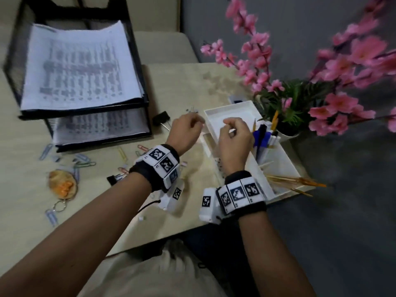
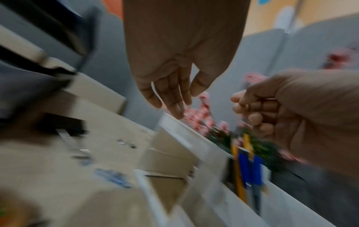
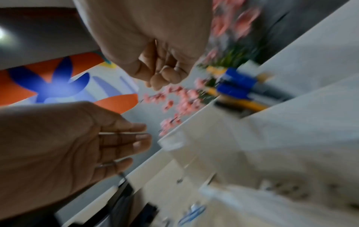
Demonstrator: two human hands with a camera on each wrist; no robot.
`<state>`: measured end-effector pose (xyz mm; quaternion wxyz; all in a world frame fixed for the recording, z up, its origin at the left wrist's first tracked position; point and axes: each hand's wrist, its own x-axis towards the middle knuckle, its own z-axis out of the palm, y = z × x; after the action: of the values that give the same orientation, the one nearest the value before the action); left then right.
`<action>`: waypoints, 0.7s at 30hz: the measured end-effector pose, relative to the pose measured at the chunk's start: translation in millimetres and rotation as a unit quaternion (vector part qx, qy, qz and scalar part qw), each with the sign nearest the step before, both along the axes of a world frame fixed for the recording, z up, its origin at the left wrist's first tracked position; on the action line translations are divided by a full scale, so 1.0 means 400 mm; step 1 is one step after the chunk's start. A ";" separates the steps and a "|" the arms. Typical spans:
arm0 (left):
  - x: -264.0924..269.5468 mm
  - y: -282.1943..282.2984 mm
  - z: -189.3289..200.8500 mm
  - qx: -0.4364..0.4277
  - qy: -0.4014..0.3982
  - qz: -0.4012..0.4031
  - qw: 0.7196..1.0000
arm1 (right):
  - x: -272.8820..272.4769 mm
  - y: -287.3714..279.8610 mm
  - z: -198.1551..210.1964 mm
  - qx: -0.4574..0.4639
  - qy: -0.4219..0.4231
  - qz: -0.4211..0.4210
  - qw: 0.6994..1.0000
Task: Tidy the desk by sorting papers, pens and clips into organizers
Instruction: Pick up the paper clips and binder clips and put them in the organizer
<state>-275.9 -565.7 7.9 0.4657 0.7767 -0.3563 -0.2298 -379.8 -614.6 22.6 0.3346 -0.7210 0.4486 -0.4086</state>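
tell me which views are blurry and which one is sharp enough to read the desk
Head view: sharpest, dim even light, paper clips readable though soft. Left wrist view: heavy motion smear on the white organizer. Right wrist view: just as smeared, pens mere streaks.

Black wristbands [image 1: 157, 168] with white square-code tags, bare forearms, beige shirt [image 1: 150, 275]

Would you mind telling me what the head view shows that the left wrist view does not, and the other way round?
Only the head view shows the papers stacked in the black mesh tray, the coloured paper clips scattered on the desk, and the orange keychain. Only the left wrist view shows the left hand from the palm side, fingers straight and relaxed, and an orange wall band. Both show the right hand, fingers curled, the white organizer, the blue-capped pens, a black binder clip and the pink flowers.
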 end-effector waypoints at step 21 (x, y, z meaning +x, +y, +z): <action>0.154 0.218 -0.173 0.333 -0.186 -0.170 0.909 | 0.328 0.005 -0.240 0.147 0.378 0.150 0.902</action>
<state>-214.3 -478.7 -61.3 0.0596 0.8432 -0.4658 -0.2617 -248.8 -612.5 -73.3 0.2996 -0.8226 0.4829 0.0206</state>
